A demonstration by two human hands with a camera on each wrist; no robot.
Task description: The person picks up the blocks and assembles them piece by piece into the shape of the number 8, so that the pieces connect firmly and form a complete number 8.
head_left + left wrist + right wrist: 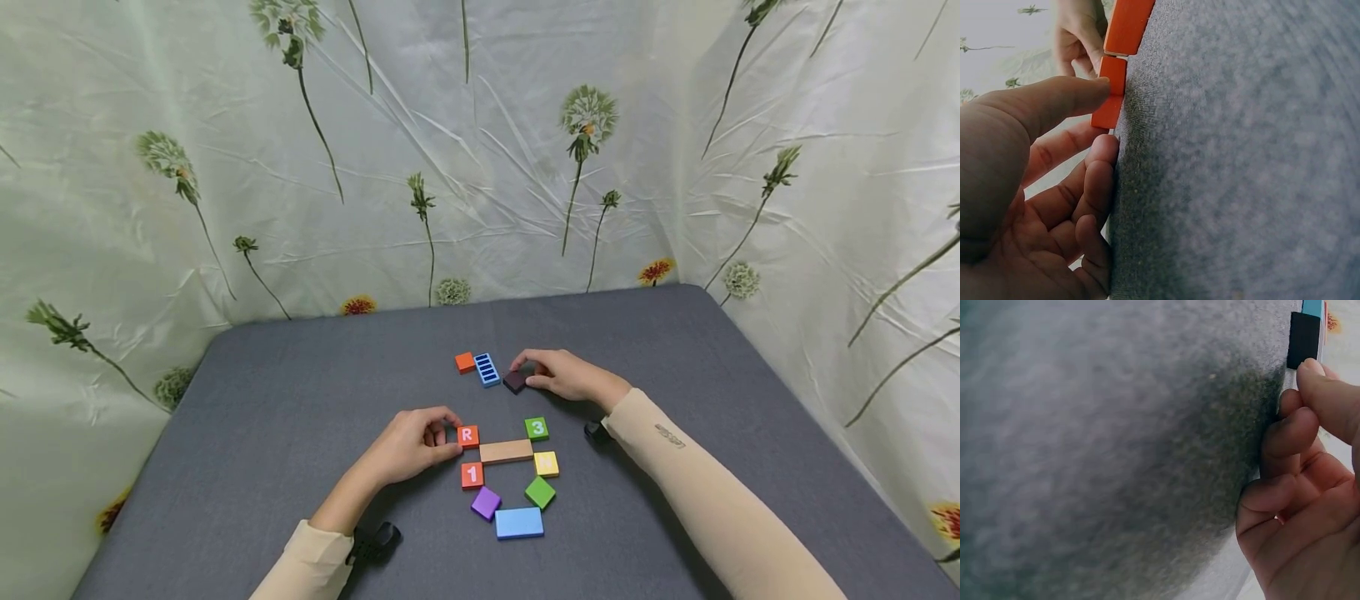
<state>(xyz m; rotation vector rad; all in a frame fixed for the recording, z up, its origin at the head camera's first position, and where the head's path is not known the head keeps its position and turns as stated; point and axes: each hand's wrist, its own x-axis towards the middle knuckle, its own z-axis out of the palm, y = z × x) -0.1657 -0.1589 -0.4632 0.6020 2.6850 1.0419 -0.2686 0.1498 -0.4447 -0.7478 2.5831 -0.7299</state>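
Note:
My left hand [415,443] pinches the red block marked R [468,437] between thumb and forefinger; in the left wrist view the thumb lies on the red block [1109,94]. Farther back, my right hand [564,375] holds a dark block [514,381] at its edge with thumb and forefinger. The right wrist view shows the thumb tip against that dark block [1304,340]. Beside it lie a blue block with dark bars [487,370] and an orange-red block [465,362]. A wooden plank [506,452] lies right of the R block, with a red block marked 1 [472,476] below.
Right of the plank lie a green block marked 3 [536,428] and a yellow block [546,464]. Nearer are a purple block [486,503], a green block [540,492] and a light blue block [519,523]. The grey tabletop [315,375] meets a flowered curtain [495,167].

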